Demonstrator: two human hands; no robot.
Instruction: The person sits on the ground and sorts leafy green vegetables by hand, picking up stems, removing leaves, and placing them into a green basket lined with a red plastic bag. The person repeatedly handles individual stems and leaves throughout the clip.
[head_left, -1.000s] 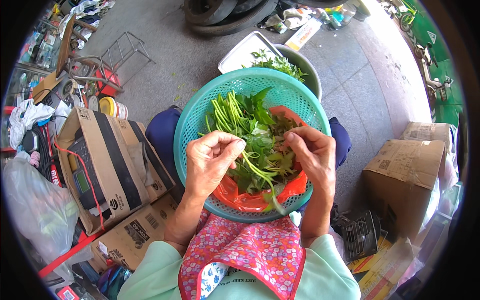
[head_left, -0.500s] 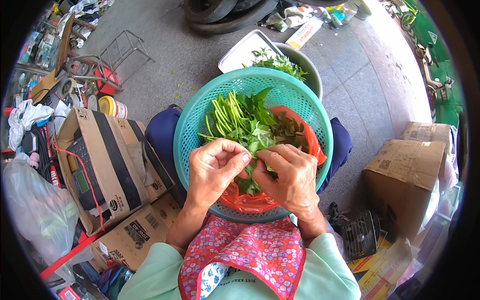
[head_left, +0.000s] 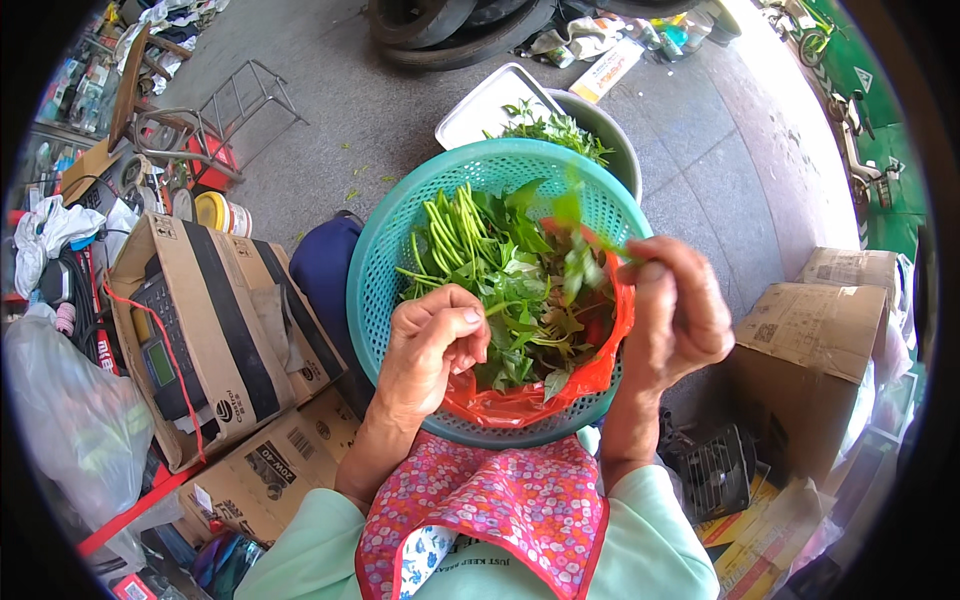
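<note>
We found the right hand (head_left: pixel 682 318) pinching 1 leafy sprig (head_left: pixel 580 266) over the teal basket (head_left: pixel 383 262), right side; the left hand (head_left: pixel 430 345) pinched 1 stem (head_left: pixel 502 307) near centre; we judged light fingertip pressure best against bruising.

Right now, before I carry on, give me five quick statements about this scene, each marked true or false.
1. The red plastic bag sits inside the teal colander. True.
2. The right hand is empty. False: it holds a leafy sprig.
3. The left hand is out of view. False: it is curled above the greens.
4. A white tray lies beyond the colander. True.
5. The dark tyres are at the picture's bottom. False: they are at its top.
</note>
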